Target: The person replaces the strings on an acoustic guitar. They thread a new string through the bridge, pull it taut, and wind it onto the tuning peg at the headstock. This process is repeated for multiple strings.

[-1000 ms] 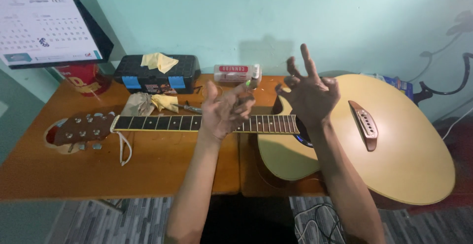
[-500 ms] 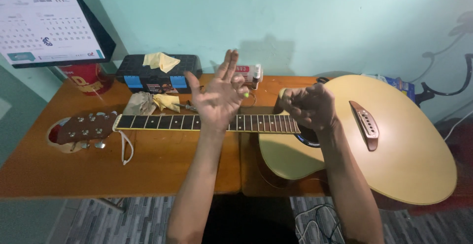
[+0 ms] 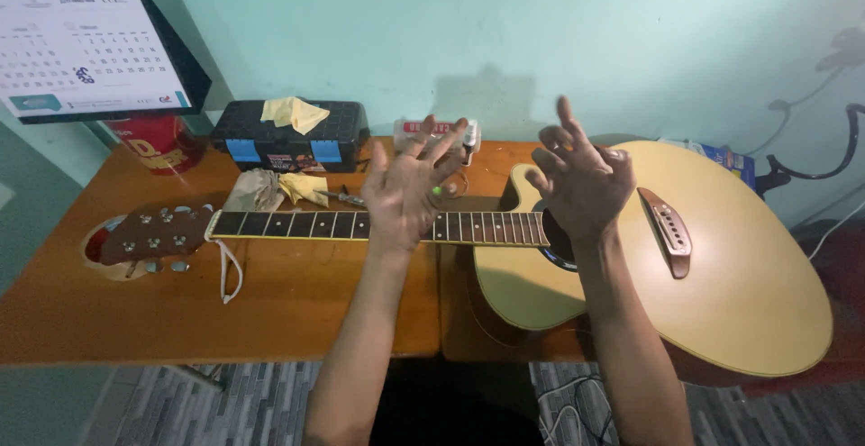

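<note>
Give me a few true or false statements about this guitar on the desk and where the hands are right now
1. The acoustic guitar lies flat on the wooden table. True.
2. The left hand clamps the guitar's neck. False: it hovers above it, fingers spread.
3. A yellow cloth lies on the black toolbox. True.
4. The right hand holds a screwdriver. False: it appears empty, over the sound hole.
5. The headstock points to the image's left. True.

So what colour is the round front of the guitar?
Pale yellow; the guitar lies flat on the table, clearest in the head view.
</note>
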